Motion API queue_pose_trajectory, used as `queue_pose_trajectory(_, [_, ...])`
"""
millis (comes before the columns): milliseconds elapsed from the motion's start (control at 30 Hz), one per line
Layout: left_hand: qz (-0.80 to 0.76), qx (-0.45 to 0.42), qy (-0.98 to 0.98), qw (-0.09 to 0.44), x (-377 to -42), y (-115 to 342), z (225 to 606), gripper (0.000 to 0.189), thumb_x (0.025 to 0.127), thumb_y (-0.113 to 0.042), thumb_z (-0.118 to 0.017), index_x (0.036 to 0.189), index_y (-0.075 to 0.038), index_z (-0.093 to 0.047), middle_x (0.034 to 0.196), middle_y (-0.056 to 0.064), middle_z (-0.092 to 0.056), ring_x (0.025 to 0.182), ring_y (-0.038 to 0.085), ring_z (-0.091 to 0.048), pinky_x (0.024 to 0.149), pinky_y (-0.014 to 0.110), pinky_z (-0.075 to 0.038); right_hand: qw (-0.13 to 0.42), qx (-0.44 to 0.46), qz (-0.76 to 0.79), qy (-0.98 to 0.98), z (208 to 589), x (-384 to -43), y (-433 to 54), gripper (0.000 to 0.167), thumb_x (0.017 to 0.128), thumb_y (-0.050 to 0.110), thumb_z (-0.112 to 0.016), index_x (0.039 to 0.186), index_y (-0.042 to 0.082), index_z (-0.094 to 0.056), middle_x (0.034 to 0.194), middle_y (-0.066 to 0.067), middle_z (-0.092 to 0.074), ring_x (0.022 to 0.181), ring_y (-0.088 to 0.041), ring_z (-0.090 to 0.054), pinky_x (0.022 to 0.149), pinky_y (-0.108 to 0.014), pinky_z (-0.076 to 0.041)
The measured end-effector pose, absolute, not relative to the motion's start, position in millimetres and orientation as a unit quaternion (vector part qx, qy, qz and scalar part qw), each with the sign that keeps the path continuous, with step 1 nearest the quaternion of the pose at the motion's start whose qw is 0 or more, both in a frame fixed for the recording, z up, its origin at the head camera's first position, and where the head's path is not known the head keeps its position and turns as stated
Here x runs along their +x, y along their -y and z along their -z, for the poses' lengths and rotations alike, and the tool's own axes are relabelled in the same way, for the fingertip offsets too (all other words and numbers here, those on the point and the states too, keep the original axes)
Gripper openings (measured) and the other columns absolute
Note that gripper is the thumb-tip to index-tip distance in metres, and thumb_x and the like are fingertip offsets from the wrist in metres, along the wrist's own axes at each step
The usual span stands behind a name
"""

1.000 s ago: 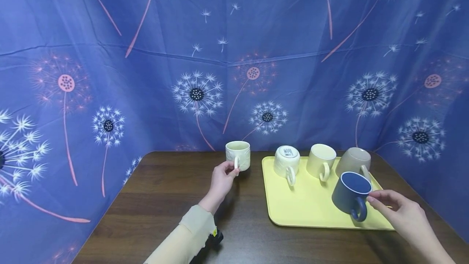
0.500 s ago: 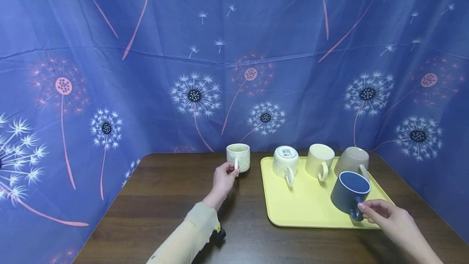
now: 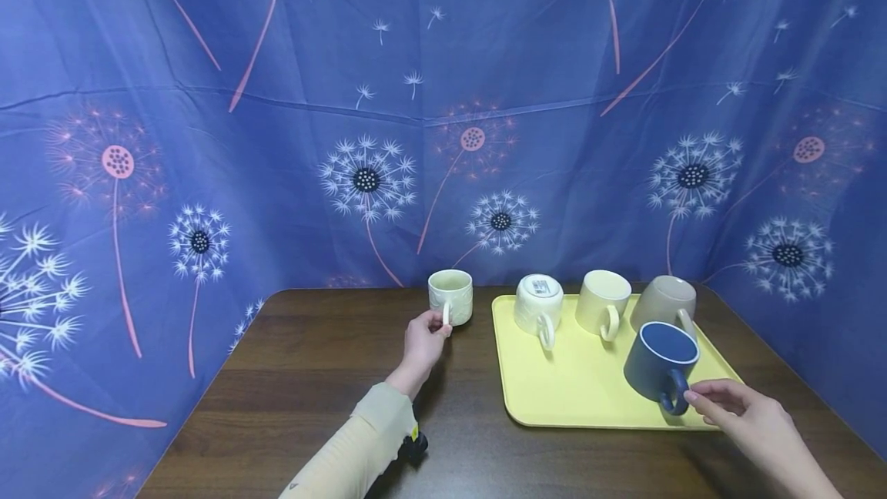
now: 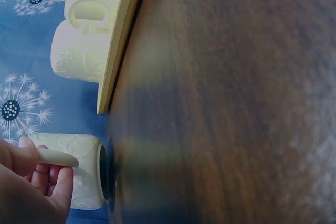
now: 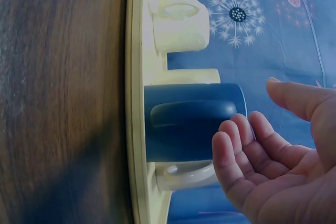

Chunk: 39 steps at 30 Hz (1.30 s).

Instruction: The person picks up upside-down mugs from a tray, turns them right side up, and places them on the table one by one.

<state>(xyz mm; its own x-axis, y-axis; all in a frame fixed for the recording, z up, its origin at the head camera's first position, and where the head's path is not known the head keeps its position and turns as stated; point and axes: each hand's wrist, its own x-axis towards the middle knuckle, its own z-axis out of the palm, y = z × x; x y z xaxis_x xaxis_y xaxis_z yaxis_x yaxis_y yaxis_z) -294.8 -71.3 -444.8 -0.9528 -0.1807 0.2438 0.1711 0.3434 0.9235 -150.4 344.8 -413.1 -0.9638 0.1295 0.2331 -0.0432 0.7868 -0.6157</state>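
On the wooden table, the pale green mug (image 3: 460,309) is upright, its open top showing. My left hand (image 3: 424,345) pinches its handle (image 4: 59,157) between thumb and fingers. A dark blue mug (image 3: 654,366) with a white rim stands upright on the front right of the yellow tray (image 3: 554,395). Beside its handle (image 3: 675,393), my right hand (image 3: 744,414) is held out, fingertips right at the handle in the head view. In the right wrist view, the thumb and loosely bent fingers (image 5: 244,145) are spread apart, with nothing gripped between them.
Along the back of the tray are an upside-down white mug (image 3: 538,306) with a printed base, a cream mug (image 3: 601,305) and an upside-down grey mug (image 3: 661,303). A blue dandelion-print cloth (image 3: 443,199) hangs behind the table (image 3: 333,353).
My right hand has shifted left and down, from beside the blue mug's rim to its handle. The left hand keeps its pinch on the green mug's handle. The head view has shifted slightly.
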Motion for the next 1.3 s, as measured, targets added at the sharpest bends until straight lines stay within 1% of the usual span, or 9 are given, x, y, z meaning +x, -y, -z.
queue_pose_trajectory(200, [0.569, -0.001, 0.811, 0.139, -292, 71, 445, 0.009, 0.079, 0.004, -0.068, 0.088, 0.003, -0.066, 0.078, 0.009, -0.064, 0.075, 0.015, -0.055, 0.066, 0.027, -0.044, 0.139, -0.03, -0.336, 0.931, 418, -152, -351, 0.034, 0.084, 0.033, -0.071, 0.102, 0.005, -0.067, 0.085, 0.029, -0.06, 0.074, 0.018, -0.047, 0.057, -0.018, -0.041])
queue_pose_trajectory(300, [0.569, -0.002, 0.814, 0.117, -291, 72, 444, 0.011, 0.08, 0.004, -0.068, 0.09, 0.005, -0.065, 0.079, 0.008, -0.062, 0.075, 0.016, -0.053, 0.066, 0.026, -0.043, 0.132, -0.032, -0.347, 0.928, 421, -153, -354, 0.036, 0.083, 0.032, -0.071, 0.104, 0.002, -0.066, 0.085, 0.032, -0.058, 0.074, 0.018, -0.048, 0.058, -0.018, -0.042])
queue_pose_trajectory(367, [0.567, -0.004, 0.817, 0.105, -290, 72, 444, 0.01, 0.08, 0.005, -0.067, 0.09, 0.006, -0.065, 0.079, 0.008, -0.061, 0.074, 0.016, -0.052, 0.065, 0.026, -0.043, 0.128, -0.03, -0.351, 0.927, 424, -154, -355, 0.036, 0.083, 0.031, -0.072, 0.104, 0.002, -0.066, 0.084, 0.031, -0.06, 0.074, 0.018, -0.049, 0.058, -0.017, -0.042])
queue_pose_trajectory(600, [0.551, -0.002, 0.831, 0.081, -288, 70, 443, 0.009, 0.079, 0.003, -0.069, 0.087, 0.005, -0.065, 0.077, 0.006, -0.06, 0.074, 0.015, -0.052, 0.067, 0.027, -0.043, 0.094, -0.012, -0.367, 0.925, 432, -158, -353, 0.039, 0.085, 0.025, -0.07, 0.109, -0.005, -0.06, 0.081, 0.014, -0.065, 0.073, 0.012, -0.054, 0.06, -0.018, -0.044])
queue_pose_trajectory(700, [0.551, -0.004, 0.832, 0.071, -287, 70, 445, 0.008, 0.078, 0.003, -0.071, 0.083, 0.003, -0.065, 0.075, 0.004, -0.059, 0.072, 0.015, -0.051, 0.065, 0.027, -0.042, 0.093, -0.004, -0.367, 0.926, 436, -160, -350, 0.038, 0.083, 0.021, -0.072, 0.107, -0.007, -0.06, 0.079, 0.012, -0.065, 0.071, 0.01, -0.054, 0.06, -0.019, -0.045])
queue_pose_trajectory(800, [0.556, -0.007, 0.829, 0.062, -286, 71, 447, 0.007, 0.077, 0.004, -0.071, 0.079, 0.001, -0.065, 0.073, 0.003, -0.059, 0.071, 0.014, -0.05, 0.063, 0.025, -0.041, 0.107, 0.004, -0.368, 0.924, 441, -161, -348, 0.034, 0.079, 0.016, -0.075, 0.101, -0.007, -0.062, 0.077, 0.008, -0.065, 0.069, 0.01, -0.054, 0.059, -0.018, -0.046])
queue_pose_trajectory(1033, [0.556, -0.008, 0.828, 0.071, -282, 69, 450, 0.007, 0.075, 0.005, -0.072, 0.079, 0.002, -0.067, 0.072, 0.005, -0.062, 0.068, 0.012, -0.051, 0.062, 0.025, -0.041, 0.136, 0.008, -0.358, 0.924, 447, -161, -347, 0.024, 0.076, 0.014, -0.077, 0.09, -0.002, -0.065, 0.072, 0.008, -0.065, 0.069, 0.012, -0.052, 0.059, -0.016, -0.043])
queue_pose_trajectory(1200, [0.561, -0.002, 0.824, 0.075, -281, 69, 450, 0.01, 0.074, 0.003, -0.074, 0.083, 0.005, -0.068, 0.073, 0.006, -0.064, 0.068, 0.011, -0.052, 0.062, 0.025, -0.043, 0.147, 0.01, -0.348, 0.926, 449, -163, -348, 0.02, 0.077, 0.015, -0.077, 0.087, 0.001, -0.067, 0.074, 0.015, -0.063, 0.07, 0.013, -0.051, 0.059, -0.015, -0.041])
queue_pose_trajectory(1300, [0.563, -0.007, 0.823, 0.076, -280, 71, 449, 0.011, 0.074, 0.003, -0.074, 0.083, 0.005, -0.069, 0.074, 0.007, -0.065, 0.068, 0.01, -0.052, 0.063, 0.026, -0.043, 0.143, 0.007, -0.338, 0.93, 449, -165, -348, 0.02, 0.078, 0.018, -0.077, 0.087, 0.004, -0.067, 0.076, 0.014, -0.065, 0.072, 0.014, -0.049, 0.06, -0.015, -0.042])
